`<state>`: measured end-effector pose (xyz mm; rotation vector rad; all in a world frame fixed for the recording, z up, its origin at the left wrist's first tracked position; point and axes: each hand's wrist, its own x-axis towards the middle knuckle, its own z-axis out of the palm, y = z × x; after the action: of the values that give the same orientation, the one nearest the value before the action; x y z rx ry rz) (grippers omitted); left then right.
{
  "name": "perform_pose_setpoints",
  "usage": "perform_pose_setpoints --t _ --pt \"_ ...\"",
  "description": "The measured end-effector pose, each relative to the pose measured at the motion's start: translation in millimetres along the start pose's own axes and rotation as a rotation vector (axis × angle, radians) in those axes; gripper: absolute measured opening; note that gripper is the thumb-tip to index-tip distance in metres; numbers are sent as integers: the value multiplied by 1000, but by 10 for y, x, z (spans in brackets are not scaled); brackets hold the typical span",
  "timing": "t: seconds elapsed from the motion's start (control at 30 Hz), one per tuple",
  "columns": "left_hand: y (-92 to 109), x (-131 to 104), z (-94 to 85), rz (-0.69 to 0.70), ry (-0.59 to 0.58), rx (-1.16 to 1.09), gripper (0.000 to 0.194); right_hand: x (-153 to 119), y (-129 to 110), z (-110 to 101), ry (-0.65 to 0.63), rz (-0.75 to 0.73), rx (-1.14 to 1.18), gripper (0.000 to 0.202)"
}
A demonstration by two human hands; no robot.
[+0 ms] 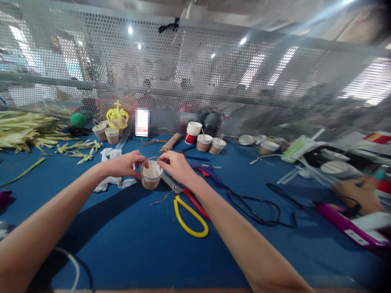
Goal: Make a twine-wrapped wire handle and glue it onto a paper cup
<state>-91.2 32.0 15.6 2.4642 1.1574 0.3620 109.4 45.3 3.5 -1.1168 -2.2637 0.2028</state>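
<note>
A small paper cup (152, 182), wrapped with tan material around its lower part, stands upright between my hands on the blue table. A thin twine handle (148, 159) arches over its white rim. My left hand (126, 165) has its curled fingers at the cup's left rim. At the right rim, my right hand (175, 165) pinches the end of the twine. Large scissors (177, 189), with one red and one yellow handle, lie partly beneath my right wrist. Just beyond that wrist is a blue glue gun (214, 176). A loose bit of twine (161, 201) lies near the cup.
Crumpled white gloves (106, 184) lie left of the cup. Behind are a twine roll (171, 142), finished-looking cups (204, 143), a phone (142, 122) and a yellow crown shape (117, 116). Dried husks (27, 128) pile far left. A black cord (259, 203) loops at right.
</note>
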Motion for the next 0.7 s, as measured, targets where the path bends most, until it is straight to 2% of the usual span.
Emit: perform_pose_setpoints --t 0.27,0.43,0.7 --pt "-2 28 42 21 -23 -49 16 -19 -22 -27 -2 -31 -2 8" --pt "26 14 43 61 9 -46 14 -44 -81 -124 11 -98 -45 9" --pt "323 -101 -61 223 124 -25 12 -137 -329 -471 58 -141 -103 11"
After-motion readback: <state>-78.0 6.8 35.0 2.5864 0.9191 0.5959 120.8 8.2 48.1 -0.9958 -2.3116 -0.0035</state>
